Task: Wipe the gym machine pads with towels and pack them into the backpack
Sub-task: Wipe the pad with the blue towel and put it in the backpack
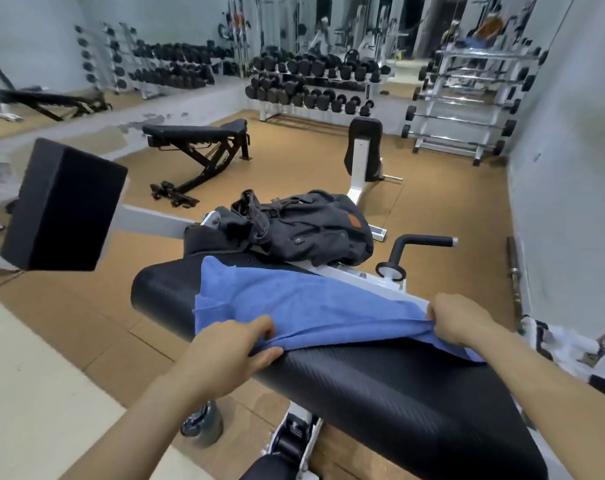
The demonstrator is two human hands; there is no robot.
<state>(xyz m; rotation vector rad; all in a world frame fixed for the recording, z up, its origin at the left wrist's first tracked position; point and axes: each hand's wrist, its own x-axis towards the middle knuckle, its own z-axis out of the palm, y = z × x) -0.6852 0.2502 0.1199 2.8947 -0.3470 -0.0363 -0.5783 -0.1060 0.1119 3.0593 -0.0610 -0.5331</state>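
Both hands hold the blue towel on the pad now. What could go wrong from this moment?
1. The left hand and right hand pinch only the near edge of the blue towel, so it may bunch on the black pad.
2. The backpack lies just beyond and might be pushed off.

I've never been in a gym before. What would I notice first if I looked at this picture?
Probably the bright blue towel spread over the long black pad in the middle, with the left hand and the right hand each pinching its near edge. Just behind it, a dark grey backpack lies on the machine. Far back, rows of black dumbbells fill the racks by the mirrors.
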